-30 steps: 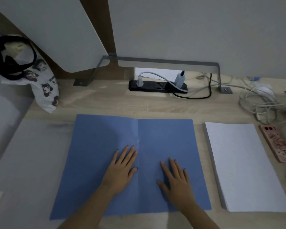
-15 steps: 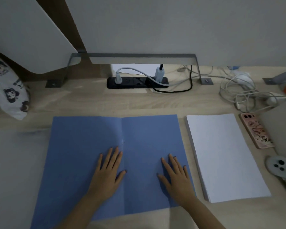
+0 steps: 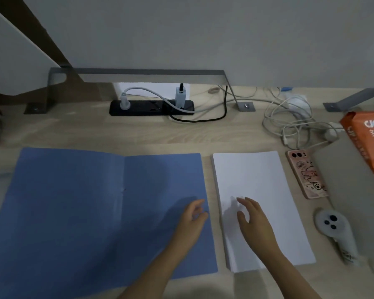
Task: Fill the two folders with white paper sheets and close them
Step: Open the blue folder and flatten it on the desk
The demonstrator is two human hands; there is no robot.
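A blue folder (image 3: 73, 212) lies opened flat across the lower left of the frame, its crease running up the middle, on a pale wooden desk (image 3: 138, 134). Just beside its right edge, not touching it, sits a thick stack of white paper sheets (image 3: 268, 180), squared up and slightly angled.

The left hand (image 3: 192, 223) is over the folder's right flap, near its outer edge, fingers loosely curled and holding nothing; whether it touches the flap I cannot tell. The right hand (image 3: 253, 221) is over the lower left part of the paper stack, fingers spread and relaxed, gripping nothing, with its shadow on the top sheet.

Right of the stack lies a phone in a pink cartoon case (image 3: 307, 173), and below that a white controller (image 3: 333, 229). An orange paper pack (image 3: 369, 143) lies at the right edge of the frame. Near the back wall, upper centre, a black power strip (image 3: 151, 107) has plugs in it, and a tangle of white cables (image 3: 294, 124) lies to its right.
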